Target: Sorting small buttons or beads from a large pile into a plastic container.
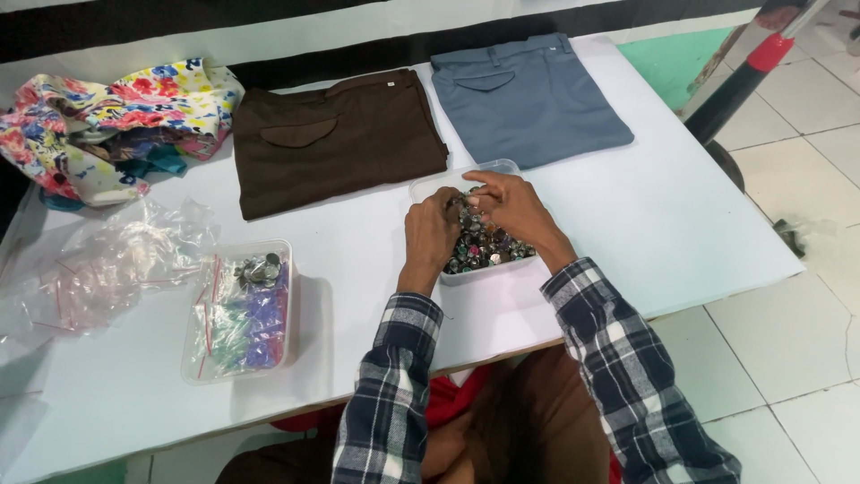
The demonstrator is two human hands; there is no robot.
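Both my hands are over a clear plastic tray (428, 185) full of several small metal buttons (484, 251) on a white table (681, 215). My left hand (431, 231) has its fingers pinched together at the tray's near-left side. My right hand (511, 206) curls over the pile, fingertips meeting the left hand's. Something small seems held between the fingertips, but it is too small to make out. Plaid sleeves cover both forearms.
A second clear tray (285, 341) with small bagged items and buttons sits at the left. Loose plastic bags (107, 264) lie beside it. Folded brown trousers (336, 139) and grey-blue trousers (528, 99) lie further back. Floral cloth (98, 121) is heaped at far left.
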